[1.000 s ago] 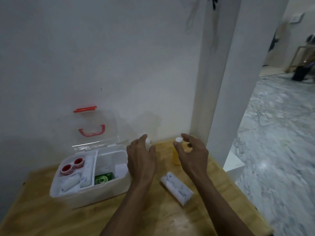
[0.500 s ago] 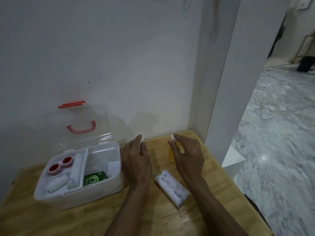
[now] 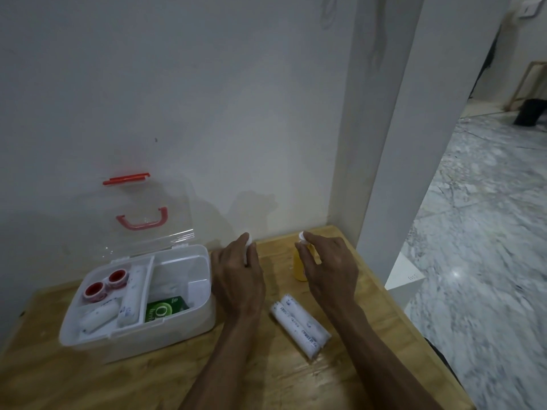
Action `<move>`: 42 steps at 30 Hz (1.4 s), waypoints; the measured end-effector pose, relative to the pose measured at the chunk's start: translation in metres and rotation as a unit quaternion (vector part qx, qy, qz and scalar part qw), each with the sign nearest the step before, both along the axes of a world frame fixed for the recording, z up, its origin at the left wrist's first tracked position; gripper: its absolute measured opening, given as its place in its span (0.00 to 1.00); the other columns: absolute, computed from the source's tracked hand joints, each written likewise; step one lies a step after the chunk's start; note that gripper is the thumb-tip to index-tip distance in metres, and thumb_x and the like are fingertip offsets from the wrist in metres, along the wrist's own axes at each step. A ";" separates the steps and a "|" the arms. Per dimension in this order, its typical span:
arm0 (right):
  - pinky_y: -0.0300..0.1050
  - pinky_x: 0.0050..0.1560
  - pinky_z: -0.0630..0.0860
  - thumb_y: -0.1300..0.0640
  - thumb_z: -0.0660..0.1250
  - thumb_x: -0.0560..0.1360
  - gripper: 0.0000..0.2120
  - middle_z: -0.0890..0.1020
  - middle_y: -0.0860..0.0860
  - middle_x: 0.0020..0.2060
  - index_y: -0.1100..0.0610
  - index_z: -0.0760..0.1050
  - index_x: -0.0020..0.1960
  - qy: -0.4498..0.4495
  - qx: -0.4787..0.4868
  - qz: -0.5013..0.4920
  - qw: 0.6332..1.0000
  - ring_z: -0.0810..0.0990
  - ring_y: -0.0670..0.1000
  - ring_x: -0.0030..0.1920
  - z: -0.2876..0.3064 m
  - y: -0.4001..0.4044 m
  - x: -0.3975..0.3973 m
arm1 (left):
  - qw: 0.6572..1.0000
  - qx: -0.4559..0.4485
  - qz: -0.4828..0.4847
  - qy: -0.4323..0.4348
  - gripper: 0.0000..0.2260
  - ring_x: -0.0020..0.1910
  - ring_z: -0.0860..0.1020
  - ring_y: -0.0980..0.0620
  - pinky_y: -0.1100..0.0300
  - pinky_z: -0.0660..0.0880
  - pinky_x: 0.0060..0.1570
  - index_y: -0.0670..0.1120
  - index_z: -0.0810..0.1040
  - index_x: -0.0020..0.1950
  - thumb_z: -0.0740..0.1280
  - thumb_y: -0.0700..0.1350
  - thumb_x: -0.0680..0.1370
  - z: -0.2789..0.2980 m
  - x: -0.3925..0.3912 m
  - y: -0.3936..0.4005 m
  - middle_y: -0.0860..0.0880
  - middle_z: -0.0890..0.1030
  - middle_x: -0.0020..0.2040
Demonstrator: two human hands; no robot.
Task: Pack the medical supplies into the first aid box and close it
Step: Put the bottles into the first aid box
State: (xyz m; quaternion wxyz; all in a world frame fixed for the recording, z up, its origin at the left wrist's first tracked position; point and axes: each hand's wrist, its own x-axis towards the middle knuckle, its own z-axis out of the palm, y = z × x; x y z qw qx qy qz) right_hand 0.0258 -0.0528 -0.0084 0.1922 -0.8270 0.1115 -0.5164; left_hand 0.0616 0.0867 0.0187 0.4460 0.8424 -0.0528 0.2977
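The white first aid box (image 3: 139, 335) stands open at the left of the table, its clear lid (image 3: 148, 208) with a red handle leaning on the wall. Inside lie two red tape rolls (image 3: 106, 284), bandage rolls (image 3: 130, 297) and a green packet (image 3: 165, 309). My left hand (image 3: 236, 279) curls round a small white container (image 3: 248, 244), which is mostly hidden. My right hand (image 3: 328, 267) pinches the white cap of a yellow bottle (image 3: 298, 269) standing near the back corner. Two wrapped bandage rolls (image 3: 299, 324) lie side by side between my forearms.
The wooden table (image 3: 266, 380) sits in a corner, with a wall behind and a white pillar (image 3: 393, 143) at its right rear. Beyond the right edge are a low white block (image 3: 405, 276) and marble floor (image 3: 488, 232).
Both hands have moved forward and down onto their items: the left now wraps the white container and the right thumb and finger have closed on the bottle cap. The view has shifted slightly.
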 end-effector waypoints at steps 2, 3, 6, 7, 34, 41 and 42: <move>0.46 0.38 0.77 0.56 0.75 0.72 0.09 0.85 0.50 0.39 0.57 0.83 0.51 -0.015 -0.002 0.007 1.000 0.81 0.52 0.42 0.001 0.000 -0.001 | 1.000 0.001 -0.005 -0.003 0.11 0.52 0.78 0.45 0.59 0.69 0.49 0.45 0.82 0.57 0.70 0.40 0.75 -0.001 0.000 0.001 0.46 0.84 0.51; 0.45 0.39 0.77 0.57 0.75 0.72 0.09 0.85 0.50 0.40 0.57 0.83 0.51 -0.022 0.001 0.010 1.000 0.81 0.52 0.42 0.001 0.000 -0.001 | 1.000 0.000 -0.009 -0.004 0.11 0.52 0.78 0.45 0.59 0.70 0.49 0.45 0.82 0.57 0.70 0.40 0.75 -0.001 -0.001 0.001 0.46 0.84 0.51; 0.42 0.41 0.76 0.58 0.76 0.72 0.09 0.85 0.51 0.41 0.59 0.83 0.52 -0.041 0.021 0.026 0.999 0.81 0.53 0.42 0.008 0.002 -0.005 | 1.000 -0.009 -0.026 -0.015 0.10 0.50 0.78 0.45 0.59 0.71 0.48 0.45 0.82 0.57 0.71 0.40 0.75 0.006 -0.006 0.002 0.46 0.84 0.50; 0.43 0.41 0.77 0.59 0.76 0.72 0.09 0.85 0.51 0.42 0.59 0.83 0.52 -0.046 0.026 0.033 0.998 0.81 0.53 0.42 0.014 0.003 -0.007 | 0.999 -0.011 -0.033 -0.022 0.10 0.49 0.79 0.45 0.58 0.72 0.47 0.45 0.83 0.57 0.71 0.40 0.75 0.010 -0.008 0.002 0.46 0.84 0.49; 0.42 0.38 0.77 0.55 0.76 0.72 0.10 0.85 0.48 0.42 0.56 0.83 0.53 -0.072 0.046 0.194 0.977 0.80 0.47 0.41 0.105 0.146 0.016 | 0.997 -0.013 -0.043 -0.065 0.10 0.37 0.79 0.52 0.52 0.80 0.43 0.47 0.85 0.54 0.73 0.46 0.74 0.100 0.010 0.164 0.47 0.84 0.42; 0.36 0.38 0.74 0.57 0.77 0.71 0.10 0.85 0.48 0.41 0.56 0.84 0.51 -0.060 0.046 0.194 0.978 0.80 0.46 0.40 0.082 0.154 0.024 | 0.996 -0.032 -0.084 -0.013 0.11 0.40 0.81 0.56 0.52 0.82 0.41 0.48 0.83 0.56 0.72 0.48 0.74 0.068 0.035 0.154 0.50 0.85 0.47; 0.36 0.38 0.74 0.57 0.77 0.71 0.10 0.85 0.48 0.41 0.56 0.84 0.51 -0.057 0.045 0.195 0.978 0.80 0.46 0.40 0.078 0.154 0.025 | 0.996 -0.029 -0.085 -0.005 0.11 0.40 0.81 0.56 0.53 0.82 0.42 0.49 0.83 0.56 0.72 0.48 0.74 0.064 0.038 0.153 0.50 0.85 0.47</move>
